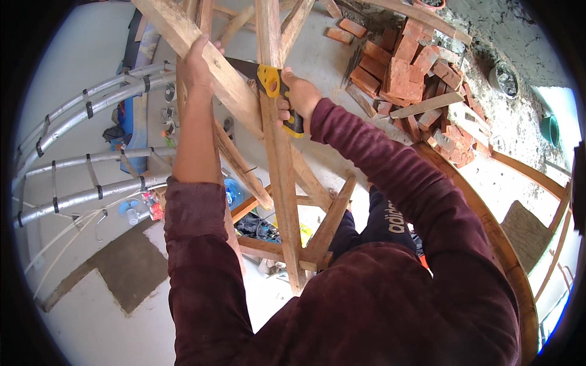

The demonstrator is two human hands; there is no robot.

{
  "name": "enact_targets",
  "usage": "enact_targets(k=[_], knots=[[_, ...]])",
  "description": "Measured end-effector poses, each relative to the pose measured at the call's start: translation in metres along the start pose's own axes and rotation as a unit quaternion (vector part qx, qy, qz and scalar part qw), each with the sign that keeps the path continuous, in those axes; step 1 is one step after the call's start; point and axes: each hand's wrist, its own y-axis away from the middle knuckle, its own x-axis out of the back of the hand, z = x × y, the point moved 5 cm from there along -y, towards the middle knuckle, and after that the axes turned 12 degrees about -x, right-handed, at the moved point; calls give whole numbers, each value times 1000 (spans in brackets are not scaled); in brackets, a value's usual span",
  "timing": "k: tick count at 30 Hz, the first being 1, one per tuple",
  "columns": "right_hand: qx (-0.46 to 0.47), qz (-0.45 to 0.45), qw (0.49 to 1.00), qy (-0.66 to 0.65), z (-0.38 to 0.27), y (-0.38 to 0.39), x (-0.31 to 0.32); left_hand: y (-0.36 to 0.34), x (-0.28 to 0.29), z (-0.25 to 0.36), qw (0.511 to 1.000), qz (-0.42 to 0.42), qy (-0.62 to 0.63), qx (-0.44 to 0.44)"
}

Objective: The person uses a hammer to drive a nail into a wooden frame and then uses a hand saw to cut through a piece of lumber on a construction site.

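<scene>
The left hand [198,67] grips the beam [229,91], which slants from far left to near right; the right hand [299,96] has its fingers closed round the handle of the saw [267,79], its blade reaching the beam's right edge, contact unclear. Sawing well probably calls for a firmly pinned beam, long, even strokes and left fingers clear of the teeth.

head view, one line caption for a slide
Right hand grips a yellow-handled saw, left hand holds a wooden beam, bricks heaped at right.
</scene>
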Motion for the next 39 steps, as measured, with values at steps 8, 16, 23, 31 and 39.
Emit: enact_targets(k=[8, 16, 23, 31, 39], knots=[[-31, 62, 997, 27, 73, 163, 54, 15, 20, 7, 997, 44, -61, 0], [8, 14, 999, -38, 12, 17, 25, -1, -18, 0, 995, 14, -50, -86], [-13, 47, 996, -79, 89, 198, 49, 4, 32, -6, 998, 9, -58, 8], [32, 22, 996, -78, 4, 14, 10, 12, -38, 37, 965, -16, -258, -36], [57, -40, 992, -107, 112, 221, 39, 15, 18, 23, 982, 5, -184, -45]])
